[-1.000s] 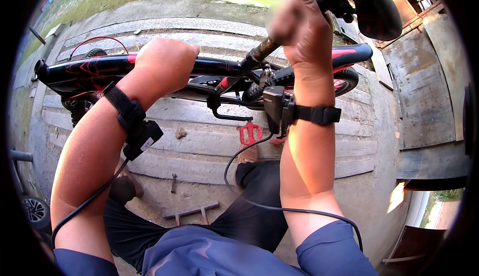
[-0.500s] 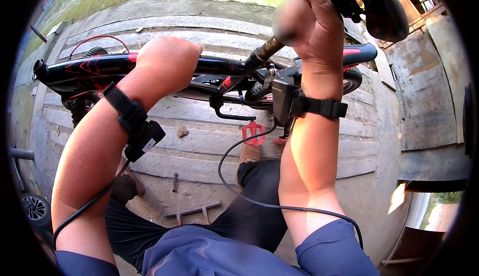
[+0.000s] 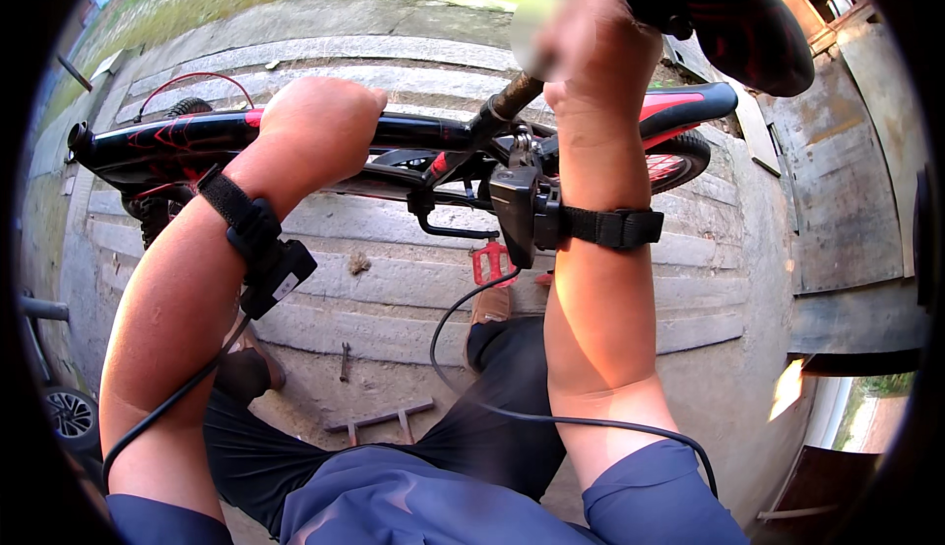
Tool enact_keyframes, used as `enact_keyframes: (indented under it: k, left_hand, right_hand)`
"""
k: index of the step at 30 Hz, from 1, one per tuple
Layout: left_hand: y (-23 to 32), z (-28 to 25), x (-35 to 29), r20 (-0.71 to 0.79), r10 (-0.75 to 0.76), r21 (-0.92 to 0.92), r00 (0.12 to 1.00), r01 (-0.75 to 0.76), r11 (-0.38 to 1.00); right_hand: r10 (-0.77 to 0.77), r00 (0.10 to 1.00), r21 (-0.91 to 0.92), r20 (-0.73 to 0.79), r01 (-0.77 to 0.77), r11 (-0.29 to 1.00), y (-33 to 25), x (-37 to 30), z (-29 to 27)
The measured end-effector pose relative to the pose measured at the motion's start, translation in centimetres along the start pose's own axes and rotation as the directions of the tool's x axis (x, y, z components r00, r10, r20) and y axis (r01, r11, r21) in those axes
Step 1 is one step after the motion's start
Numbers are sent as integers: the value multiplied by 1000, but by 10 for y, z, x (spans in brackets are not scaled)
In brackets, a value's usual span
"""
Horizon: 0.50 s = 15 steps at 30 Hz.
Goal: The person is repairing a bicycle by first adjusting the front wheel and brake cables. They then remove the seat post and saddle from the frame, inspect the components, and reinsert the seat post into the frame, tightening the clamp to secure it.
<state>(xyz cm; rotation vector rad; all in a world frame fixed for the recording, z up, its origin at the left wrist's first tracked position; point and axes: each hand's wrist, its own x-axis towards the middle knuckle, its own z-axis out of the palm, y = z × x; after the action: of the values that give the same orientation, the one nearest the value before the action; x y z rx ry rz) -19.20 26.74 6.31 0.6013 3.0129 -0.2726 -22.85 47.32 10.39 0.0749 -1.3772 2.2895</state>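
Observation:
A black bicycle frame (image 3: 423, 131) with red markings lies across the upper middle of the head view. My left hand (image 3: 320, 127) is closed around its top tube, the fingertips mostly hidden behind. My right hand (image 3: 605, 53) grips the seat post (image 3: 516, 97), a worn brownish tube rising from the frame, just below the black saddle (image 3: 753, 33). A blurred patch covers part of that grip. Below the frame hang a crank arm (image 3: 458, 231) and a red pedal (image 3: 492, 263). Behind my right wrist shows a black-and-red rear mudguard (image 3: 689, 110) above the rear wheel (image 3: 689, 163).
On the ground below lie a wrench (image 3: 345, 362) and a metal bar piece (image 3: 389, 420). Long stone slabs (image 3: 325, 328) run under the bicycle. Worn boards (image 3: 837, 171) stand at the right. Black cables (image 3: 591, 415) trail from boxes strapped to both wrists.
My right hand has shifted left, with the saddle tilting a little. The bicycle's rear part and pedal have moved slightly left. My left hand, still on the tube, has also moved slightly left.

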Motion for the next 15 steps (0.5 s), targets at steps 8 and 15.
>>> enact_keyframes:
  k: [8, 15]
  left_hand:
    - [2, 2, 4, 7, -2, 37, 1000, 2, 999]
    - [3, 1, 2, 12, -13, 33, 1000, 13, 999]
  right_hand:
    - [-2, 994, 20, 109, 0, 1000, -3, 4, -10]
    - [-119, 984, -99, -132, 107, 989, 6, -5, -1]
